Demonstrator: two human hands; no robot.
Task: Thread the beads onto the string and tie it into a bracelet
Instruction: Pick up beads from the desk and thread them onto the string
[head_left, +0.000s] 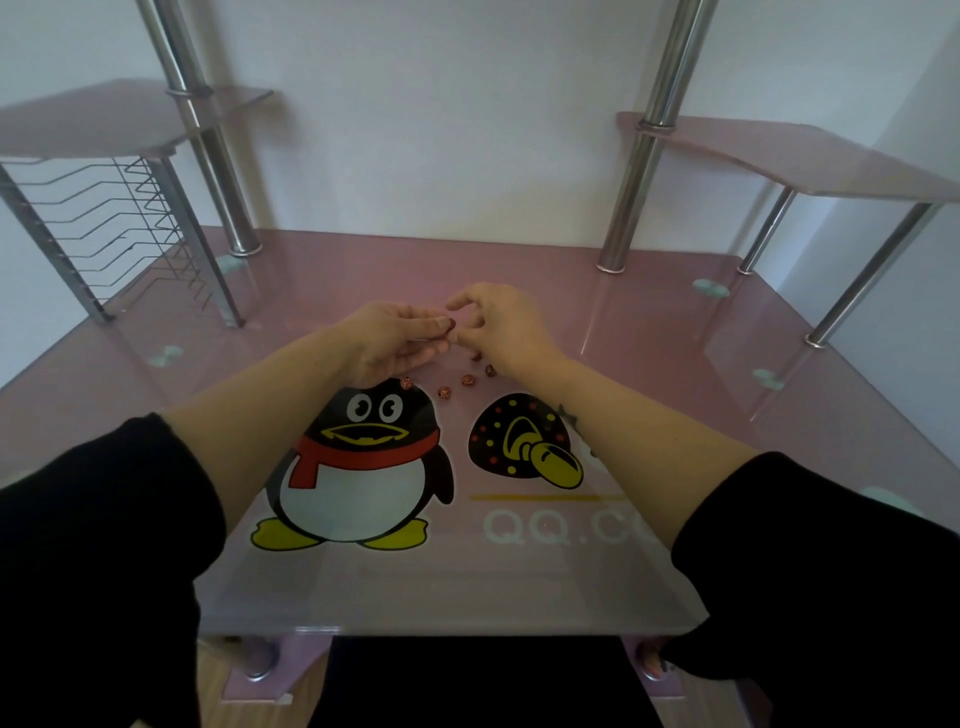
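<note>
Black sleeves (93, 545) fill the lower corners of the head view, nearest the lens; both bare forearms reach forward from them over a pink glass desk (675, 322).

Landmark: penguin decal (363, 457) printed on the desk surface.

Left hand (387, 340) is raised just beyond the penguin's head, thumb and forefinger pinched shut on one dark red bead (452, 324). Right hand (501, 325) meets it from the right, beyond and to the right of the penguin, fingertips curled in toward the bead, forefinger lifted. Whether the right hand is pinching anything cannot be told. The string is too fine to make out; judged from the pose, its end is likely held at the right fingertips and aimed at the bead's hole. Holding the two hands tip to tip, lifted off the glass, would steady both for that alignment.

Loose beads (445, 392) lie on the glass in a short scatter just beyond the penguin's head, under and near the hands, presumably kept there for a short reach to the next one. One partly shows at the right wrist.

Judgement: threading stage, several beads not yet strung; knot not begun.

Wire rack (130, 223) stands far left of the penguin, well apart, unused.
</note>
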